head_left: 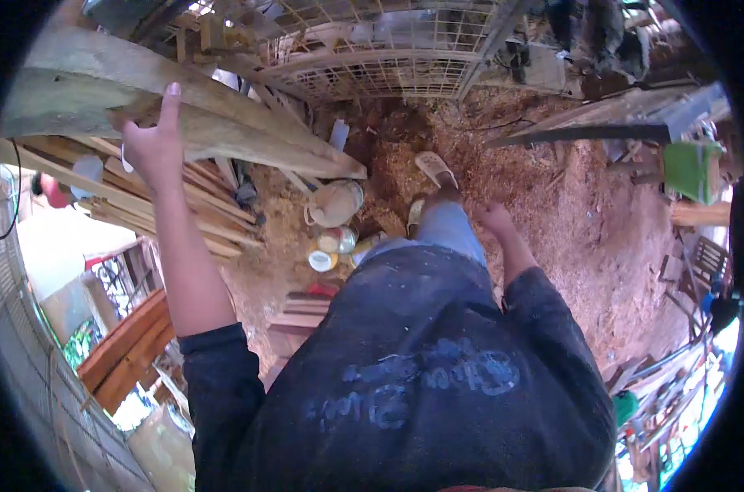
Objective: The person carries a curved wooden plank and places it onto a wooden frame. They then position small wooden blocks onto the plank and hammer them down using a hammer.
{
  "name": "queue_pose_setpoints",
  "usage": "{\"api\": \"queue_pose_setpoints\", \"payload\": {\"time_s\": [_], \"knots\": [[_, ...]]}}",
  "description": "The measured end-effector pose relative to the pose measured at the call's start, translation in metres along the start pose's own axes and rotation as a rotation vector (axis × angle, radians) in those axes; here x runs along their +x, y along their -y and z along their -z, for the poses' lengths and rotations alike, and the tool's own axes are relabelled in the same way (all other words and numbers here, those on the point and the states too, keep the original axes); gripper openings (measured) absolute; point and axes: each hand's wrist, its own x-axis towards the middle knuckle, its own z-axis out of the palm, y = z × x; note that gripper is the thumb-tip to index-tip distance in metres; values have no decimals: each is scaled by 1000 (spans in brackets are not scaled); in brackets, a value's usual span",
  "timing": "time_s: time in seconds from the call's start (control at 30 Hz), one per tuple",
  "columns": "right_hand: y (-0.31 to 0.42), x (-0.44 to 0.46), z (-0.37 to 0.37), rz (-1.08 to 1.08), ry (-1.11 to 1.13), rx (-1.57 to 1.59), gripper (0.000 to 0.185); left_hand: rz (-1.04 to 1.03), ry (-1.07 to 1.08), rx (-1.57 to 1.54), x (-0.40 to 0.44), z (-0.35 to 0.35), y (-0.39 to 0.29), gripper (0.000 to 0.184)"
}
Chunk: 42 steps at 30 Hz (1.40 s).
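At the upper left, my left hand (pixel 155 143) is closed on the edge of a thick wooden plank (pixel 216 131). The thumb lies along the plank's face and the other fingers are mostly hidden. Another broad board (pixel 109 61) lies against it along the upper side. My right hand (pixel 495 218) hangs beside my right thigh, its fingers curled in, with nothing visible in it. Under the left hand, several narrow wood strips (pixel 175 201) lie in a stack.
Wood shavings cover the brown floor (pixel 569 230). A pale sack (pixel 336 203) and plastic containers (pixel 336 241) stand ahead of my legs. A wire-mesh frame (pixel 372 70) spans the far side. To the right are a long dark-edged board (pixel 585 135) and a green object (pixel 690 172).
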Motion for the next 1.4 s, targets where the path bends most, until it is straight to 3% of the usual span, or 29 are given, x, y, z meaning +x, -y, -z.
{"api": "queue_pose_setpoints", "payload": {"time_s": [0.07,0.13,0.23,0.27,0.3,0.33,0.4,0.43,0.47,0.5,0.57,0.6,0.63,0.67,0.73,0.83,0.93,0.97,1.07,1.1,1.2,1.23,1.33,1.4], "knots": [[-28,31,-28,129,151,265,42,123,124,128,7,10,-11,97],[10,91,-44,121,182,-230,37,161,103,23,4,15,-27,95],[91,138,-32,655,168,-523,20,245,87,-212,-15,21,-59,94],[125,169,-35,899,191,-589,18,241,136,-221,-11,15,-37,88],[181,181,-26,1113,182,-624,17,228,112,-152,-15,28,-59,81],[237,187,-18,1245,158,-596,17,209,133,-168,-15,22,-40,77],[379,111,45,1203,181,-187,35,223,213,-138,-7,10,-13,73],[455,67,83,1195,192,17,47,198,127,-113,-7,13,-24,72],[508,30,93,1295,136,153,72,172,42,-84,-9,19,-36,72],[552,-13,136,1435,286,365,75,183,76,-113,-7,22,-38,78],[613,-70,178,1694,77,453,87,150,81,-136,-7,22,-37,90],[635,-89,184,1707,-43,435,97,103,56,-129,-11,17,-29,94],[652,-101,191,1693,31,509,100,65,57,-152,-7,11,-18,97],[667,-115,194,1722,-49,554,98,26,58,-174,-4,5,-7,101],[689,-126,191,1694,172,662,86,49,65,-176,-8,19,-36,96],[692,-123,179,1592,224,639,74,8,144,-242,-6,22,-34,113],[695,-117,169,1625,161,676,69,98,181,-196,-2,22,-37,113],[696,-116,167,1586,199,660,71,136,137,-230,-3,22,-41,93],[694,-121,176,1582,178,633,70,47,100,-111,-7,14,-18,116],[694,-121,173,1559,185,617,68,138,138,-204,-7,19,-27,116],[696,-121,169,1600,213,690,67,82,77,-145,-10,19,-11,115],[697,-120,167,1635,141,659,67,197,125,-237,-10,30,-15,105],[698,-124,167,1625,131,633,67,170,-83,-616,-5,25,42,88],[700,-124,161,1582,97,589,69,277,-179,-658,8,26,71,77]]}}
